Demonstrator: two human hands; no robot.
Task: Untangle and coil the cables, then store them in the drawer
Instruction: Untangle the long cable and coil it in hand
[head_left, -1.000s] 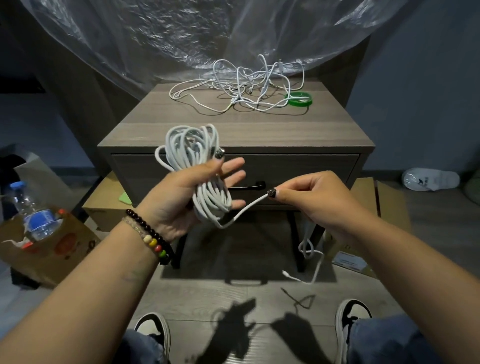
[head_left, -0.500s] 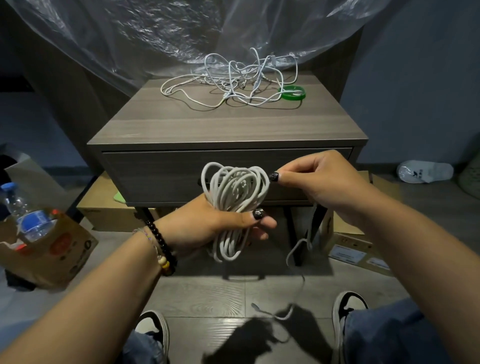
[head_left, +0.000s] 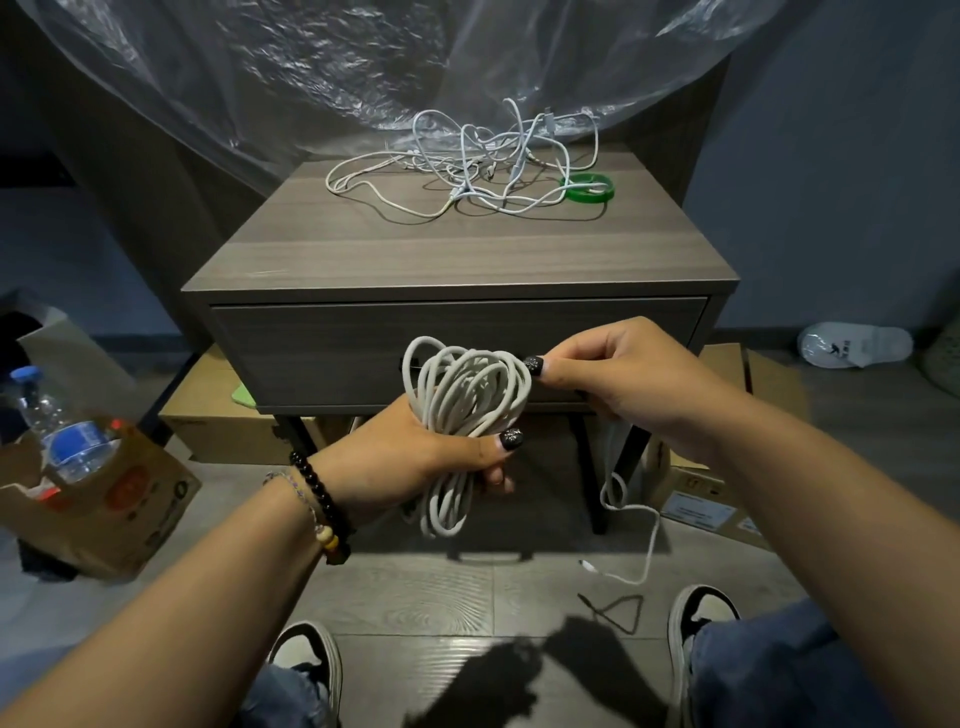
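- The drawer (head_left: 457, 353) in the small table (head_left: 457, 260), in the middle of the frame, is shut, so what is in it cannot be seen.
- A brown box (head_left: 119, 514) at the lower left holds a water bottle (head_left: 67, 441) with a blue cap.
- The white cable (head_left: 465, 410) is wound into a bunch of loops, just in front of the drawer.
- The left hand (head_left: 415, 457) has its fingers and thumb wrapped round the middle of the loops.
- The right hand (head_left: 613, 369) pinches the cable at the top right of the loops.
- The loose end hangs down below the right hand, with its plug hanging near the floor.
- More white cables (head_left: 467, 166) lie in a messy pile on the back of the table top, touching a green ring (head_left: 587, 187).
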